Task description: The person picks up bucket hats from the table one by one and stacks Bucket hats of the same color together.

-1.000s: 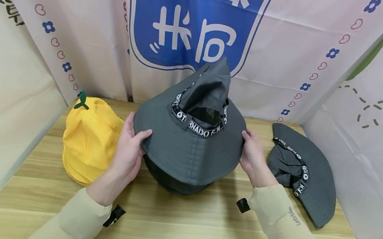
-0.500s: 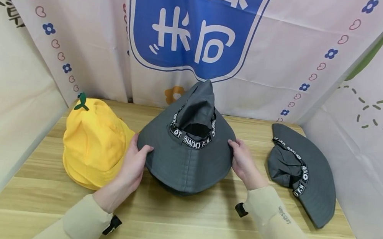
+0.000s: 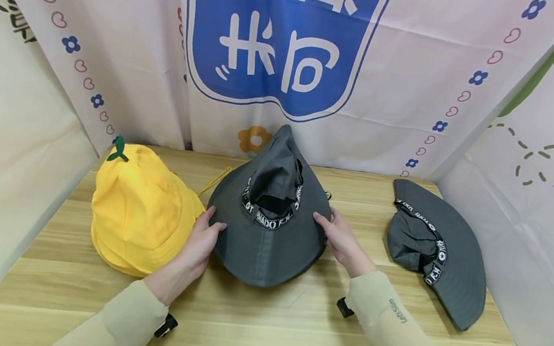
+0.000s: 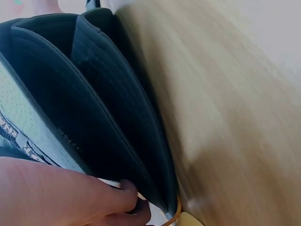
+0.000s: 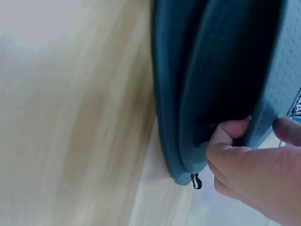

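A dark grey bucket hat [image 3: 261, 260] with a white-lettered black band stands mid-table, its crown crumpled to a peak. My left hand [image 3: 197, 246] pinches the left side of its brim, thumb on top. On the opposite side, my right hand [image 3: 345, 241] holds the brim between thumb and fingers, the fingers reaching inside in the right wrist view. Beneath this brim, more dark brims [image 4: 117, 84] lie nested in the left wrist view, the lowest at the wooden table. A small black loop [image 5: 196, 181] sticks out at their end.
Just left of the left hand sits a yellow hat [image 3: 138, 210] with a green sprout on top; a yellow cord [image 3: 213, 181] runs behind it. Another grey hat [image 3: 464, 258] lies folded at the right. Printed cloth walls [image 3: 391, 83] enclose the table [image 3: 261, 338].
Both hands have lowered the grey hat toward the table and shifted it slightly left over the dark hat beneath, which is now hidden in the head view. The yellow hat's brim has become more visible.
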`<state>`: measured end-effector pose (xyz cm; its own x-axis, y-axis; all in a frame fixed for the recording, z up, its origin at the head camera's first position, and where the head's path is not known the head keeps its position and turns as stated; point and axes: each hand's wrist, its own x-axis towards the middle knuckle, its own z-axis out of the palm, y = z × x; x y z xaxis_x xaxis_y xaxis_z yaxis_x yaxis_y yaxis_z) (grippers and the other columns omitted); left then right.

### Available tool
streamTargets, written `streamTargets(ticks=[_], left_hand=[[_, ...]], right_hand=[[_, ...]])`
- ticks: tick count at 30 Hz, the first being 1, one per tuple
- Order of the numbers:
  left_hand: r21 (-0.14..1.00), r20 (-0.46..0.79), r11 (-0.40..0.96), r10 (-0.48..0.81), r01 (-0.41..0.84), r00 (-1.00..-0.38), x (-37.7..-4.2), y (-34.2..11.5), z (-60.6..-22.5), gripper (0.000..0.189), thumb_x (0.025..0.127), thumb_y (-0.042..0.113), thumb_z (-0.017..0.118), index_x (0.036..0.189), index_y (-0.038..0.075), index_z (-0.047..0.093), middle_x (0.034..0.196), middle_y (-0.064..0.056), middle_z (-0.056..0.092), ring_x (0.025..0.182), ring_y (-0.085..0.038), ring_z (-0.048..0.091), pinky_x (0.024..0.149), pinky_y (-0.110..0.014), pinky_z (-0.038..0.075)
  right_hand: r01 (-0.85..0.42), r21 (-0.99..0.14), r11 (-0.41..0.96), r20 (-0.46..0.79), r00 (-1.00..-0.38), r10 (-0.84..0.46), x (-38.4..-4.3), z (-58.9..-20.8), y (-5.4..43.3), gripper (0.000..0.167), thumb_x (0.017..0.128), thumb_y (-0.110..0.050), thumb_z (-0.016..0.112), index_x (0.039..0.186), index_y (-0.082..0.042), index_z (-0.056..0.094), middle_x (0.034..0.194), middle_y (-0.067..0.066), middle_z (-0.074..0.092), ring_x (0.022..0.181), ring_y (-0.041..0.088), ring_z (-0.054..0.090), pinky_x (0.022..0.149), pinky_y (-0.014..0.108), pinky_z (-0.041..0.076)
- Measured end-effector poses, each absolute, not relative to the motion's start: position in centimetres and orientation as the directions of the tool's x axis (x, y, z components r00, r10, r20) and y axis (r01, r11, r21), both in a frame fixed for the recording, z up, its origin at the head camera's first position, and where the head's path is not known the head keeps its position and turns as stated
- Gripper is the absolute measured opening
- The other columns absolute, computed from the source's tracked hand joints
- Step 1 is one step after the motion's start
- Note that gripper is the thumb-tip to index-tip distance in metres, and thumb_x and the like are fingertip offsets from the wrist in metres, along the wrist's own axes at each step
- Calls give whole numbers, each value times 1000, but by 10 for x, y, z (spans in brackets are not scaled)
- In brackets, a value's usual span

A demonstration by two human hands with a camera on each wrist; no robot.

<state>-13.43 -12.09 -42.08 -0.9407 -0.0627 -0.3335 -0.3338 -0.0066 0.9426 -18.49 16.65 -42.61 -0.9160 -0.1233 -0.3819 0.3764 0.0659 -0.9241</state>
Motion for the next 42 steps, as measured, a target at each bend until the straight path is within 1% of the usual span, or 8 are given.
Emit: streamTargets(ticks=[3,6,11,15,24,29,35,42], left_hand=[[944,-325,37,-64,-327,-944,-137,-120,-423,69,101,13,44,159,-1,10,167,-21,-2,156,-33,-4,128,-48,5],[938,-334,81,-63,-338,-940,-139,-119,-425,69,102,18,47,159,0,13,167,-22,-6,156,-34,-5,128,-49,5],[923,-352,147,-52,-356,-935,-142,-117,-429,70,102,23,48,159,2,14,166,-22,-12,155,-37,-6,127,-51,4],[919,-345,184,-49,-348,-937,-144,-113,-432,70,102,24,49,159,2,15,166,-23,-13,155,-39,-7,127,-52,4],[904,-356,248,-17,-349,-934,-144,-109,-429,74,101,29,52,160,3,13,165,-24,-15,154,-41,-9,126,-55,2],[909,-321,283,6,-306,-947,-142,-102,-421,75,101,32,52,160,4,14,167,-22,-12,155,-40,-5,126,-55,5],[937,-172,313,27,-155,-985,-134,-83,-402,72,101,29,55,160,8,18,168,-16,0,156,-36,4,126,-55,9],[917,199,343,57,206,-978,-119,-48,-376,71,97,15,62,157,12,26,165,-12,16,153,-32,15,123,-56,20]], right_hand=[[359,-928,103,-370,-918,-139,-184,-428,168,69,105,-23,49,158,-7,9,142,23,52,86,5,64,76,24,55],[344,-931,122,-360,-918,-163,-184,-430,169,72,105,-21,49,159,-7,3,148,27,46,93,8,65,80,26,56],[310,-932,188,-343,-922,-178,-185,-433,171,72,105,-21,49,159,-5,5,151,29,42,113,24,63,93,38,55],[291,-920,263,-341,-925,-167,-186,-435,171,74,105,-22,50,159,-1,5,152,31,40,131,38,54,106,50,48],[242,-885,398,-310,-944,-115,-185,-436,168,76,103,-24,54,158,4,10,150,32,42,128,40,54,101,48,51],[216,-857,468,-300,-947,-112,-182,-434,170,75,101,-23,55,156,7,14,155,34,32,137,43,45,109,51,46],[205,-849,487,-324,-930,-173,-179,-432,180,71,103,-24,53,158,2,16,159,30,26,137,44,45,110,52,45],[195,-875,443,-313,-926,-212,-176,-427,203,62,105,-23,50,157,-1,24,154,28,36,139,42,43,110,53,44]])
